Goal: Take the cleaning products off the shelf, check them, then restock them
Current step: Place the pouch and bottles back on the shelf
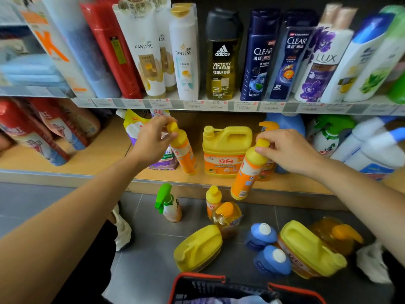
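Wooden shelf point(98, 154); left hand point(153, 139) grips left bottle point(184, 152); right hand point(287, 150), right bottle point(247, 174)

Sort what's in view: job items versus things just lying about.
Job: tilted orange bottle in left hand; raised orange bottle in right hand; yellow jug on shelf; green spray bottle, blue bottles on floor.
Lying about: Pantene bottle, adidas bottle overhead; red-rimmed basket.

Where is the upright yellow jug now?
In the head view, the yellow jug stands on the lower shelf, between the left orange bottle in the left hand and the right orange bottle in the right hand.
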Demonstrator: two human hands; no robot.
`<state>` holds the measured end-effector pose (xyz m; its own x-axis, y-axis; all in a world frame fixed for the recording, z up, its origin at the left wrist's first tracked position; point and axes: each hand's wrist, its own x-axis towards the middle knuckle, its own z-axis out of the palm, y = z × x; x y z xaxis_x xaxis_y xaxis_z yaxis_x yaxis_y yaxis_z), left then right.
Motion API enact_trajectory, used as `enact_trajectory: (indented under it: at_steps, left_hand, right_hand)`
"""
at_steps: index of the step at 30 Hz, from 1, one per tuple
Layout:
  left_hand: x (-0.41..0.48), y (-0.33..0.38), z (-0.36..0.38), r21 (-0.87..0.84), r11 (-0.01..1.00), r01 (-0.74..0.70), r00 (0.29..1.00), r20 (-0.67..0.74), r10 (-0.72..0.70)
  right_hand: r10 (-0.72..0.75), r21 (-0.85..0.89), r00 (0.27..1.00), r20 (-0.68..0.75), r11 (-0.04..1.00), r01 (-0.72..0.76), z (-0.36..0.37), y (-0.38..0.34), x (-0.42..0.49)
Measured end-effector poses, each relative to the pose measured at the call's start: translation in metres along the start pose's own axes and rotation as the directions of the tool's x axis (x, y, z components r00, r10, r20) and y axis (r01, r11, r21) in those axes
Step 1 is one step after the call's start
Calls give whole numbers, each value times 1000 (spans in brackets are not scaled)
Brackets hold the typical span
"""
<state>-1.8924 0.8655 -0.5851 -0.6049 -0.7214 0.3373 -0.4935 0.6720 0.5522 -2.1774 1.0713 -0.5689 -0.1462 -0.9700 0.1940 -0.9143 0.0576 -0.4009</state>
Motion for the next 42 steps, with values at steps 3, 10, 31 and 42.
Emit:
enact_trajectory:
  at_steps: [3, 10, 31, 42]
  left_hand:
    - [6, 1, 13, 41, 999, 9, 1000, 26, -10]
    - [17, -4, 40, 57, 989, 138, 990, -44, -136]
    - [-5, -31, 84, -216, 903, 371, 925, 2, -380]
    - [-69, -55, 84, -179, 859, 480, 854, 322, -410]
  right_hand:
    - [-18, -15, 999, -40, 1000, 17, 9, -5, 11]
    - [-59, -63, 997, -56, 996, 56, 26, -4, 26]
    - [-5, -12, 1000, 18, 1000, 5, 30, -9, 34]
    - [-79, 28, 996, 43, 997, 77, -8, -54, 41]
